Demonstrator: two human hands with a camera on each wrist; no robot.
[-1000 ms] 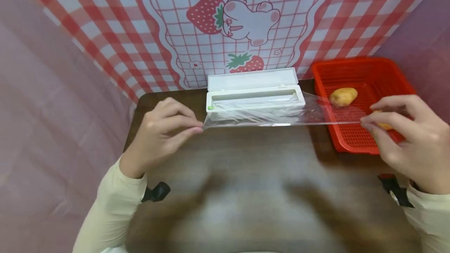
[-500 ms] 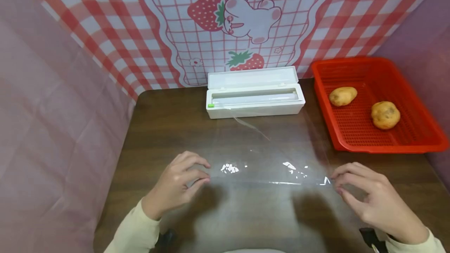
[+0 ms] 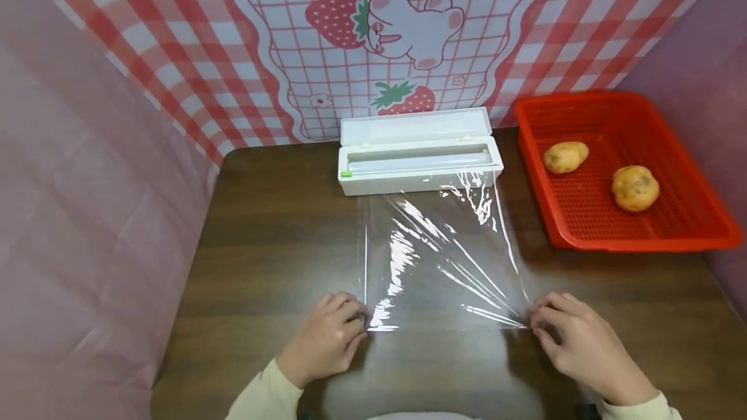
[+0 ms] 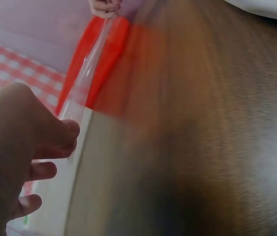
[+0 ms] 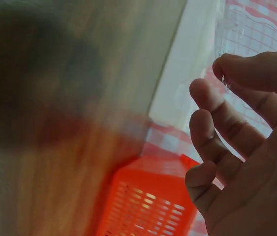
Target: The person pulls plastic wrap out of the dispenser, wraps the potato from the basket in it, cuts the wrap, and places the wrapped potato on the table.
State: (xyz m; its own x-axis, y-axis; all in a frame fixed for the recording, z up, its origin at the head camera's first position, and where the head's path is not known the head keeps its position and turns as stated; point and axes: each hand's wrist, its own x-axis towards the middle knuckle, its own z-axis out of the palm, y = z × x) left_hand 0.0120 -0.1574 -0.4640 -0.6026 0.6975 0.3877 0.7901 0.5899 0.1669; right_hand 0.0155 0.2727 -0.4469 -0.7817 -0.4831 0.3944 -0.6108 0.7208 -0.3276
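Observation:
A clear sheet of plastic wrap [image 3: 432, 264] stretches from the white wrap dispenser [image 3: 420, 181] toward the person, with bright glints and slanting creases. My left hand [image 3: 328, 339] pinches its near left corner between thumb and index finger, seen closely in the left wrist view. The near right corner is pinched by my right hand [image 3: 583, 345]; in the right wrist view the film bunches at the thumb tip while the other fingers stay loosely curled. The sheet's near edge runs taut between both hands. The dispenser's lid [image 3: 417, 127] stands open, showing the roll inside.
At the right, a red plastic basket [image 3: 642, 243] holds an oblong potato [image 3: 566, 157] and a rounder potato [image 3: 635, 188]. A white rounded edge [image 3: 420, 416] shows at the bottom of the head view. Behind the dark wooden table [image 3: 257, 232] hangs a checked strawberry cloth [image 3: 192, 50].
Both hands have drawn the plastic wrap away from the dispenser toward the person, lengthening the sheet. They have also come closer together, and the right hand has left the front of the basket.

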